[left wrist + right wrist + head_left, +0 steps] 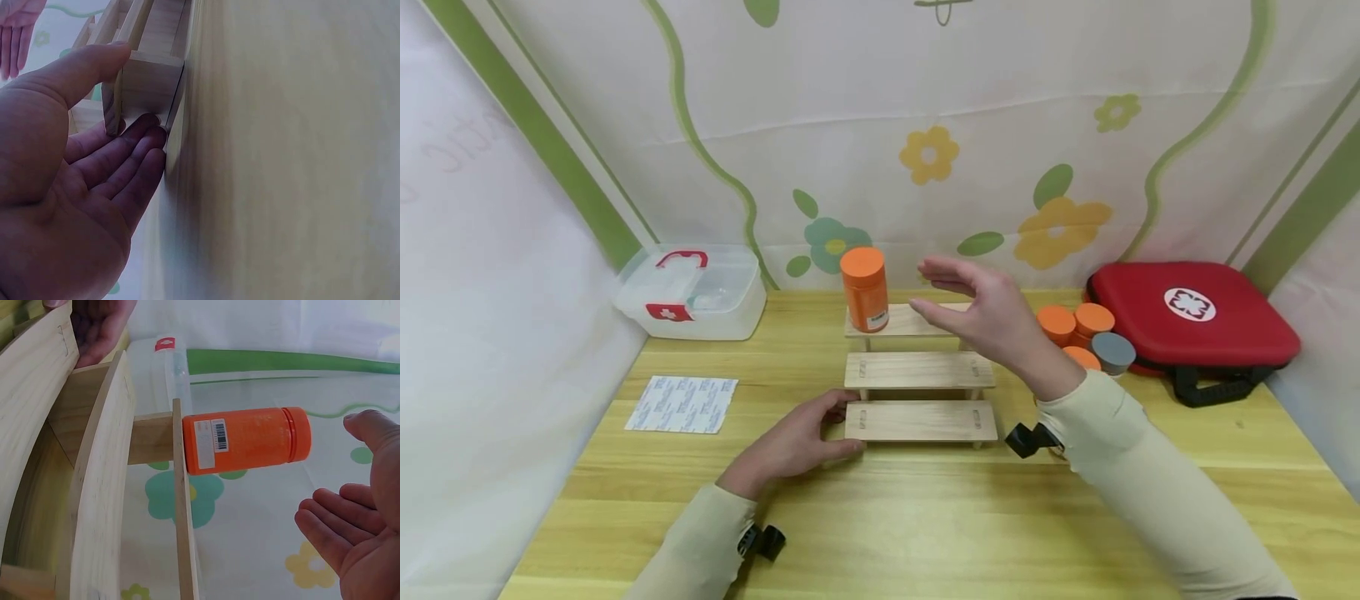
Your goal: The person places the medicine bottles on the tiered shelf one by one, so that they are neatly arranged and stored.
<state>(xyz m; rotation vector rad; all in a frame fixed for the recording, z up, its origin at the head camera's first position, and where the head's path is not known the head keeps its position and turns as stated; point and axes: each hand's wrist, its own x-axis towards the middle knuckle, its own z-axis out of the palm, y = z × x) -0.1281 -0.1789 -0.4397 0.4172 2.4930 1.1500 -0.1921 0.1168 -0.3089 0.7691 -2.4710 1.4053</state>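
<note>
A three-tier wooden step rack point(921, 421) stands on the table. My left hand point(797, 437) holds the left end of its lowest step, thumb at the front edge and fingers behind; in the left wrist view the thumb point(103, 65) lies on the wood. An orange bottle point(867, 292) with an orange lid stands upright on the left end of the top step. To the right of the bottle my right hand point(981, 312) hovers above the rack, fingers extended and thumb apart, touching nothing. In the right wrist view a gap separates this hand point(362, 531) from the bottle point(244, 440).
Several orange-lidded bottles point(1056, 323) and a grey-lidded one point(1112, 353) stand right of the rack, beside a red first-aid case point(1210, 325). At the back left sits a clear plastic box point(722, 312) with a red handle. A printed white packet point(681, 404) lies before it.
</note>
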